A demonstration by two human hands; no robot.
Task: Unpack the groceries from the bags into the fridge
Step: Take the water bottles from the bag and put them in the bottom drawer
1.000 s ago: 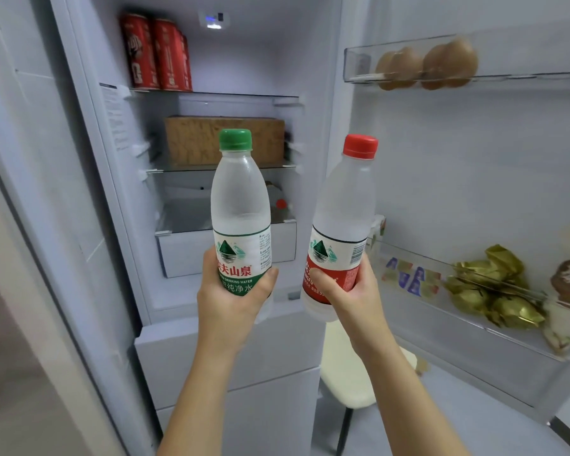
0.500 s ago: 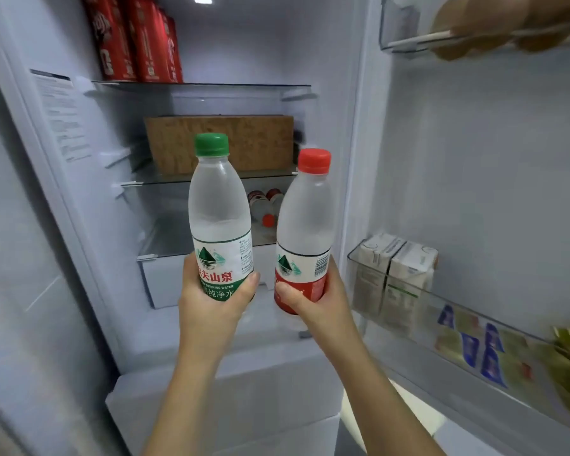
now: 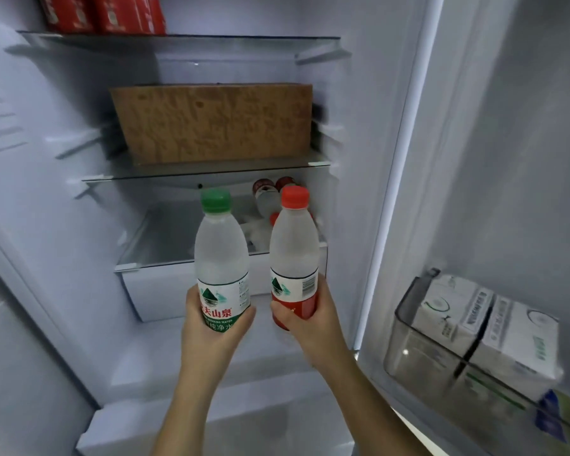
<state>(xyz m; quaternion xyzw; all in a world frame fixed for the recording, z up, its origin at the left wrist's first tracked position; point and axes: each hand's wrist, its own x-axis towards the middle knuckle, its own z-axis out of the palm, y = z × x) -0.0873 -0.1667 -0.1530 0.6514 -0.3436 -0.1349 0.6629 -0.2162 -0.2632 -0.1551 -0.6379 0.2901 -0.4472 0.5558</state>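
Note:
The fridge stands open in front of me. My left hand (image 3: 213, 337) grips the lower part of an upright green-capped water bottle (image 3: 220, 255). Right beside it, my right hand (image 3: 310, 320) grips a red-capped water bottle (image 3: 294, 248) round its red label. Both bottles are held in front of the white drawer (image 3: 155, 287), below the lower glass shelf (image 3: 211, 174). Behind them, in the drawer space, lie more red-capped bottles (image 3: 265, 195), partly hidden.
A brown box (image 3: 211, 121) fills the middle shelf. Red cans (image 3: 112, 11) stand on the top shelf (image 3: 178, 41). On the open door at right, a clear bin (image 3: 405, 334) holds two white cartons (image 3: 484, 327).
Both hands have carried the bottles closer to the fridge, level with the drawer space. The view has moved in and turned left, so the door's egg rack has left the frame.

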